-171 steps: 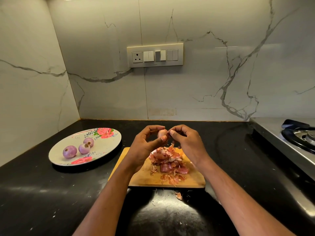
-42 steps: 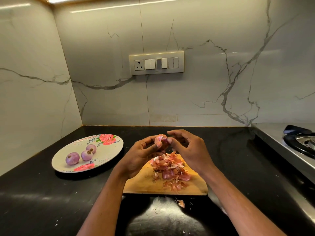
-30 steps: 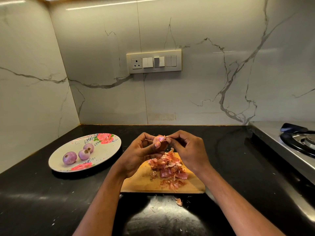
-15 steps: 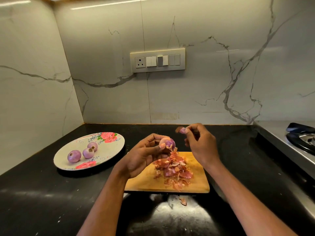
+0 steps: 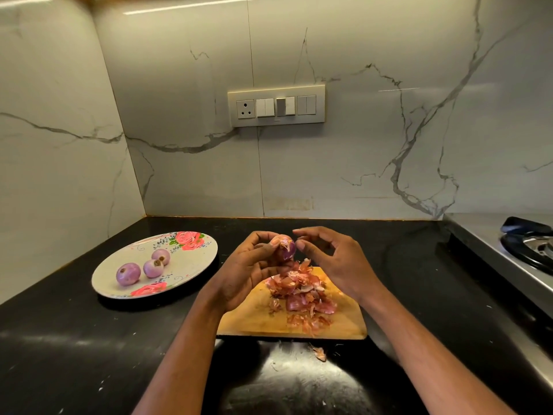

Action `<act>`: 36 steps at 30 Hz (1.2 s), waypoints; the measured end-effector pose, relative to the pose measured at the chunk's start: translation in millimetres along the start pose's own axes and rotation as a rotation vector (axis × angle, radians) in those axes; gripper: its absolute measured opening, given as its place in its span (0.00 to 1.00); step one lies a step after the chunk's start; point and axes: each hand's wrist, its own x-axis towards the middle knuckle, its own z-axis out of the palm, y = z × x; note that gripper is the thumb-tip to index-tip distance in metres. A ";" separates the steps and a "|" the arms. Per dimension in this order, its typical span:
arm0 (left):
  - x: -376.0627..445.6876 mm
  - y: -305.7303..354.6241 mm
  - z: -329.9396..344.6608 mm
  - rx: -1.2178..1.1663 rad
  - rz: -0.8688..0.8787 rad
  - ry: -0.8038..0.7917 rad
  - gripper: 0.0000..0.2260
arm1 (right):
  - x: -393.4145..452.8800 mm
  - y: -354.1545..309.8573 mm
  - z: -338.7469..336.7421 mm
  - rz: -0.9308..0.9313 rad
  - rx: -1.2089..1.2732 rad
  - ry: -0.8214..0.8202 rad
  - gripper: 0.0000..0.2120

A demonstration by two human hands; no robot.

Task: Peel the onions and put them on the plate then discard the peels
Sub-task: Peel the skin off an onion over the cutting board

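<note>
Left hand (image 5: 248, 271) gripping a half-peeled onion (image 5: 285, 246) above the peels (image 5: 300, 292), right hand (image 5: 338, 262) just beside, fingers loosely curled, empty.

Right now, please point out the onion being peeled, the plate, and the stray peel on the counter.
onion being peeled (image 5: 285, 247), head view, purple side.
plate (image 5: 196, 262), head view, bare right part.
stray peel (image 5: 319, 352), head view, its middle.

Bare black counter (image 5: 74, 339) front-left, plate (image 5: 197, 265) left of board (image 5: 254, 322), stove (image 5: 508, 256) blocking right, walls behind
</note>
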 end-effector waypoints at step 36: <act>2.3 -2.5 1.2 -0.020 0.083 -0.013 0.13 | -3.8 -7.1 4.8 0.008 0.153 0.055 0.13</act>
